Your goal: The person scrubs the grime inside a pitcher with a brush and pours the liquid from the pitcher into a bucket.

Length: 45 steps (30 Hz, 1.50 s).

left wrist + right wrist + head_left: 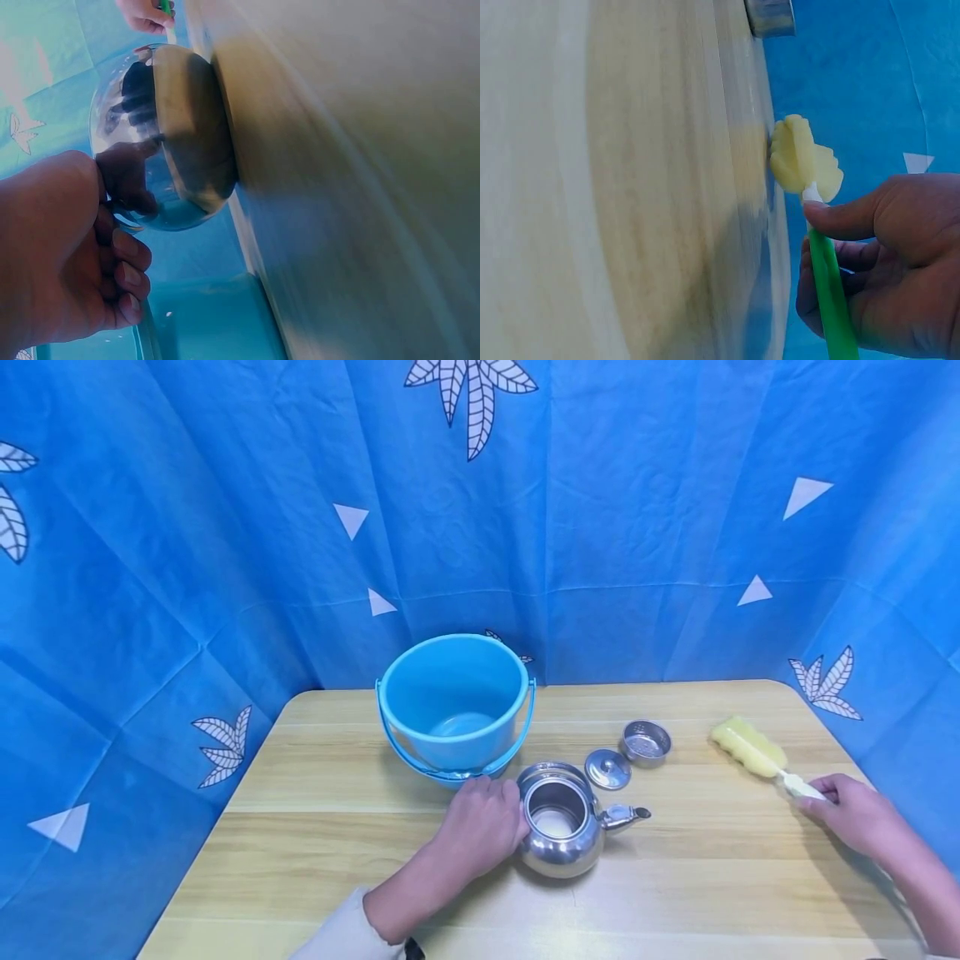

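A round, shiny metal teapot without its lid stands on the table, its spout toward the right. My left hand grips it at its left side; in the left wrist view the fingers curl at the handle, mostly hidden by the hand. At the table's right side my right hand holds a sponge brush with a yellow head. The right wrist view shows its green handle pinched between thumb and fingers, the sponge head pointing away from the hand.
Behind the teapot and to its left stands a blue bucket, its handle lowered at the front. A metal lid and a small perforated strainer lie behind the teapot to the right. A blue patterned cloth hangs around the wooden table.
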### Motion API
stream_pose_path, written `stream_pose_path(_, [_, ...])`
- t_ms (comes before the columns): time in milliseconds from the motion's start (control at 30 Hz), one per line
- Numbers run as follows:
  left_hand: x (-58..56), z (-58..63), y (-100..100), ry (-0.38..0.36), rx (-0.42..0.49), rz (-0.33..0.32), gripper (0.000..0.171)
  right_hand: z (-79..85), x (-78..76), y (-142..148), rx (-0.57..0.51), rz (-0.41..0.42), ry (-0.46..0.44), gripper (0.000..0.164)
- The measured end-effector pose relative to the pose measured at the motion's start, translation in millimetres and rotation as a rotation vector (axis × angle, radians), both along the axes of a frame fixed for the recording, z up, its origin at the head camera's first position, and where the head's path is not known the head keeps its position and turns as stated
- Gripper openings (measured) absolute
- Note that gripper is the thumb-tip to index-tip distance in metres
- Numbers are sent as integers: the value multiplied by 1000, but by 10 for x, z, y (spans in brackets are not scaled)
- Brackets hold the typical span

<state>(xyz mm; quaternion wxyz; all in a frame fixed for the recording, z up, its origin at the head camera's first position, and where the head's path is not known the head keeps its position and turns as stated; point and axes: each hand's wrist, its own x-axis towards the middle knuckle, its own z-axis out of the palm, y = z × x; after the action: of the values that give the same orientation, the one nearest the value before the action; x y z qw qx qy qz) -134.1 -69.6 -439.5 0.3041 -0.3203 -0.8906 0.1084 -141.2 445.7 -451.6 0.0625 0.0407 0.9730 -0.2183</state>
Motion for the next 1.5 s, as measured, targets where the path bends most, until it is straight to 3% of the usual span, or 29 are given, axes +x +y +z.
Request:
stream_pose_path(367, [-14, -8, 2, -4, 10, -3, 32, 84, 9, -77, 15, 3, 218, 43])
stream_pose_path(600, [-17, -7, 15, 3, 22, -12, 32, 226, 30, -208, 38, -21, 237, 49])
stream_pose_path(900, [-3, -9, 19, 37, 27, 0, 32, 356, 65, -426, 42, 6, 305, 44])
stream_pose_path(1500, [31, 42, 38, -43, 8, 38, 34, 518, 112, -837, 32, 84, 422, 37])
